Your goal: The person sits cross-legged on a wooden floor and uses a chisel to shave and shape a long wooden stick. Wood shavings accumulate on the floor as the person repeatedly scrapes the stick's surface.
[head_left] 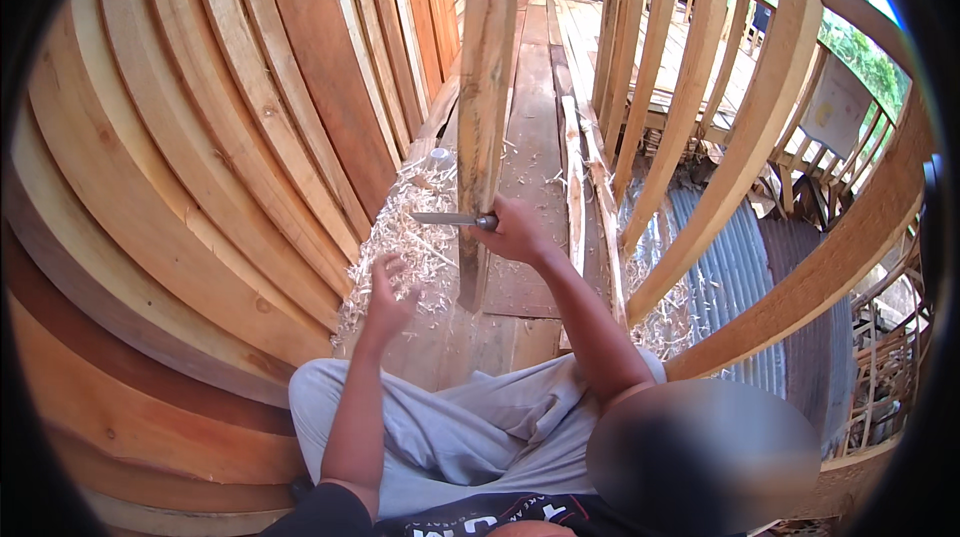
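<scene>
My right hand (520,231) is closed round the handle of a knife (447,219). Its flat metal blade points left, crossing in front of a squared wooden post (484,107). The post stands upright before me, weathered brown near its top, with its lower end close to the boards. My right fingers are beside the post's right face; whether they touch it I cannot tell. Left of the post, my left hand (388,299) hovers over a heap of wood shavings (425,195), holding nothing, its fingers apart and slightly blurred.
Stacked planks (190,167) lean along the left. A railing of curved wooden slats (760,107) runs down the right, with corrugated metal sheets (735,277) below and beyond it. Thin wooden strips (574,177) lie on the floorboards (528,127). My crossed legs (470,427) are close in front.
</scene>
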Motion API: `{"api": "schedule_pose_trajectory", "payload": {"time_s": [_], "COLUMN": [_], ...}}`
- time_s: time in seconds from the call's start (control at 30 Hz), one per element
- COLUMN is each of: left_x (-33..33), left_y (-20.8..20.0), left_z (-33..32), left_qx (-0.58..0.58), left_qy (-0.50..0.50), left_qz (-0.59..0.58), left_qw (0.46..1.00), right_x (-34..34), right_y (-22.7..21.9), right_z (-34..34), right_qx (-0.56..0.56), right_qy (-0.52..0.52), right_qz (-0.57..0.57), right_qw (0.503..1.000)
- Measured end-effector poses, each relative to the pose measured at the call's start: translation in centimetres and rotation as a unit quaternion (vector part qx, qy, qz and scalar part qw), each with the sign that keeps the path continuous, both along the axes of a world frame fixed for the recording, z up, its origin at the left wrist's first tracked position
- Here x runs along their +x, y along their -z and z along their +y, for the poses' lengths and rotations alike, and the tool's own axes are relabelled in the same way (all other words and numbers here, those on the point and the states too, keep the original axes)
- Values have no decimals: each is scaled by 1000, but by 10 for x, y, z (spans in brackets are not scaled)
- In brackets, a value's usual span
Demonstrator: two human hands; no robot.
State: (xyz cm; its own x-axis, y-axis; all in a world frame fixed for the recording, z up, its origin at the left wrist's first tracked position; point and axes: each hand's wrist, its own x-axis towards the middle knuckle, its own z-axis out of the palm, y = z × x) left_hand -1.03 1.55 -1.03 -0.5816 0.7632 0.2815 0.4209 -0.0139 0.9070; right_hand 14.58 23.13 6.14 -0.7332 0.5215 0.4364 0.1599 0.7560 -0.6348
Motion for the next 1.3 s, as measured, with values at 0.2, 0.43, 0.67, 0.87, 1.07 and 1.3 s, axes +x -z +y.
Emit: {"api": "schedule_pose_trajectory", "payload": {"time_s": [0.2,0.43,0.67,0.87,1.07,1.3], "left_x": [10,-6,4,20,31,15], "left_y": [-202,-325,-323,-331,-314,-318], "left_z": [30,78,71,86,107,103], "left_qx": [217,297,361,398,383,287], "left_qy": [93,221,182,27,-118,-11], "left_qz": [13,10,-4,68,106,66], "left_qw": [972,929,915,915,910,956], "right_x": [0,-12,-11,17,27,3], "right_y": [9,19,16,14,-4,-12], "right_z": [-9,-25,-16,21,27,3], "right_qx": [21,64,44,-61,-242,-243], "right_qy": [-57,-156,-164,-171,-97,-116], "right_qz": [-84,-128,-172,-33,47,135], "right_qw": [995,977,970,983,964,954]}}
